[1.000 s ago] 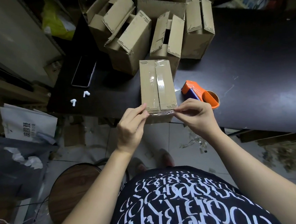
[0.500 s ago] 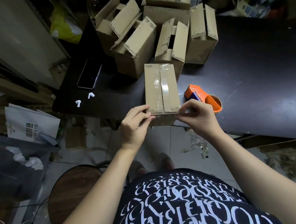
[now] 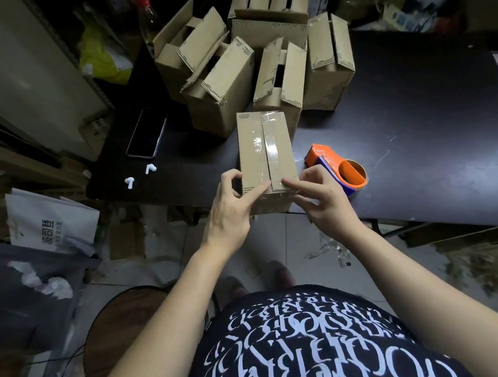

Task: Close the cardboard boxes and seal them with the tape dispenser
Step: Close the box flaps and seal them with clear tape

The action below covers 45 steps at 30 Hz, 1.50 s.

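Both hands meet at the near end of the closed brown cardboard box [image 3: 264, 155], apart from each other but only just, forefingers almost tip to tip on either side of the flap seam. Seen from the head camera, the left hand [image 3: 228, 207] grips the near left corner, thumb hooked round the side wall and forefinger laid flat across the lid, which looks meant to steady the box while the tape is rubbed down. The right hand [image 3: 321, 201] holds nothing: its forefinger presses the top by the seam and its bent fingers lie against the front face, probably to bed the tape's loose end over the edge. A strip of clear tape runs the whole seam, so this box looks all but sealed. It sits at the front edge of the dark matte desk [image 3: 412, 120], its end overhanging, which leaves the front face open to the fingers. The orange plastic tape dispenser [image 3: 339, 166] lies just beside the box on the right, within easy reach. Behind stand several open cardboard boxes [image 3: 221, 85] with flaps up, waiting. A black phone [image 3: 146, 133] and two white earbuds [image 3: 130, 182] lie well off to the left
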{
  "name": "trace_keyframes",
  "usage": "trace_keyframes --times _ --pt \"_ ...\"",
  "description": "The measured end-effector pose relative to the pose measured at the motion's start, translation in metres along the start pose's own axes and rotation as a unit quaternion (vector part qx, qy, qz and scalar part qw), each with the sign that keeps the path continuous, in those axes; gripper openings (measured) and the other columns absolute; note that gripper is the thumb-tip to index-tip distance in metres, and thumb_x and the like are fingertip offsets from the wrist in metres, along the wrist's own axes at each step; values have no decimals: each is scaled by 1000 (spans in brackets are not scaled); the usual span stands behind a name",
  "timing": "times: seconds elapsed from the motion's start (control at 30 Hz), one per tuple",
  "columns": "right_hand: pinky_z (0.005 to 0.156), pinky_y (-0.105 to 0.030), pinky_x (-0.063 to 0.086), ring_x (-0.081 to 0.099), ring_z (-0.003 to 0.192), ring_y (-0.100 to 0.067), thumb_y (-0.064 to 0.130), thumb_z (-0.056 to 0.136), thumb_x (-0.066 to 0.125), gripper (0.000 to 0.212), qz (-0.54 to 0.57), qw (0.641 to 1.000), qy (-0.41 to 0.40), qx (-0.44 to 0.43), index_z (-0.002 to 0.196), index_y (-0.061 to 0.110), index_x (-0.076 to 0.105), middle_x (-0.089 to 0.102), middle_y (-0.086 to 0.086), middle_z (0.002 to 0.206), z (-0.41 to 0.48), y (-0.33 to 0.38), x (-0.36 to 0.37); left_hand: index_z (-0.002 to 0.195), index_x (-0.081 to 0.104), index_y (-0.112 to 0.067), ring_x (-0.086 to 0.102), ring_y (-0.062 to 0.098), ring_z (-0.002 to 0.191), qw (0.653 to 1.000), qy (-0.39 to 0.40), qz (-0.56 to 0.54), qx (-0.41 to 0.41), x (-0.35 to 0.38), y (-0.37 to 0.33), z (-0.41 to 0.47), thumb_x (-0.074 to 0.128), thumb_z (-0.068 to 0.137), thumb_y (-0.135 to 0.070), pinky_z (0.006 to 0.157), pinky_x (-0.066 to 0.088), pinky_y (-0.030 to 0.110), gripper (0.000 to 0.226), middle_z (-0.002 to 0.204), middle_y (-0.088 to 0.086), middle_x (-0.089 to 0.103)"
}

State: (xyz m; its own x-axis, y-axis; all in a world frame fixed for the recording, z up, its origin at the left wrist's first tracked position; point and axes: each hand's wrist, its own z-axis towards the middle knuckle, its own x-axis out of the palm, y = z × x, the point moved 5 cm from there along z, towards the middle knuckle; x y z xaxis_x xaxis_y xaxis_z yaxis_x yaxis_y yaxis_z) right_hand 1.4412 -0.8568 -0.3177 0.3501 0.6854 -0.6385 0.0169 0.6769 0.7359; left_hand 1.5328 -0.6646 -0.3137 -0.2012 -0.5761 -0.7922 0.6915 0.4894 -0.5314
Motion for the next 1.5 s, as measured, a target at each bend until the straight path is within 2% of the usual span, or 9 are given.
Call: trace_keyframes --times 0.2,0.37,0.57,0.67,0.77,1.07,1.3,1.4,1.5 --pt "92 -28 60 59 111 -8 2 92 75 50 55 998 13 38 138 22 69 54 1 119 -4 2 -1 138 65 -29 49 20 104 997 40 -38 -58 0 0 4 69 96 -5 96 58 42 48 143 3 30" --pt "86 -12 54 65 106 -2 23 94 78 60 128 982 -33 136 149 15 55 65 2 120 -6 7 -7 154 42 -41 60 11 108 957 21 -216 -193 -3 5 -1 72 96 -13 92 52 15 71 139 -15 46" --pt "94 -45 61 72 104 -11 41 93 77 36 160 953 -94 240 122 21 78 78 13 111 -14 10 -6 140 65 -14 60 9 123 942 -59 -240 -228 -8 3 -7 79 91 -13 96 41 -1 51 135 -4 67" --pt "95 -48 61 73 103 -12 37 92 79 22 194 941 -142 239 110 25 82 79 15 103 -19 23 -13 137 67 -10 63 12 120 947 -85 -244 -193 -16 -5 -8 80 89 -13 100 48 11 49 129 -1 69" --pt "93 -44 61 74 101 -9 29 93 79 10 207 930 -197 230 102 27 82 80 14 99 -28 32 -25 135 67 -8 64 14 113 950 -101 -251 -159 -23 -25 -13 78 89 -18 89 48 8 48 121 0 68" --pt "79 -11 50 70 93 -3 14 98 71 13 200 904 -314 210 108 9 79 77 2 105 -34 60 -68 133 67 -3 65 19 118 948 -142 -279 -52 -41 -70 15 73 89 -23 104 53 33 49 124 1 67" --pt "99 -41 58 72 107 -13 31 99 71 16 217 875 -358 243 111 21 77 78 6 109 -26 35 -101 133 69 -6 64 16 121 947 -100 -302 -47 -26 -102 66 80 87 -11 103 54 39 47 125 2 68" --pt "98 -52 58 73 106 -20 48 91 70 32 250 860 -370 248 108 22 79 79 3 106 -23 16 -123 131 71 -9 65 15 116 951 -93 -291 -43 -21 -130 86 81 88 -17 93 58 46 45 120 -1 68" --pt "93 -53 59 74 99 -18 45 92 71 27 247 863 -374 233 102 21 79 79 5 99 -19 1 -158 133 70 -13 65 15 113 956 -91 -274 -48 -19 -165 105 77 89 -26 89 58 37 46 118 -5 68"
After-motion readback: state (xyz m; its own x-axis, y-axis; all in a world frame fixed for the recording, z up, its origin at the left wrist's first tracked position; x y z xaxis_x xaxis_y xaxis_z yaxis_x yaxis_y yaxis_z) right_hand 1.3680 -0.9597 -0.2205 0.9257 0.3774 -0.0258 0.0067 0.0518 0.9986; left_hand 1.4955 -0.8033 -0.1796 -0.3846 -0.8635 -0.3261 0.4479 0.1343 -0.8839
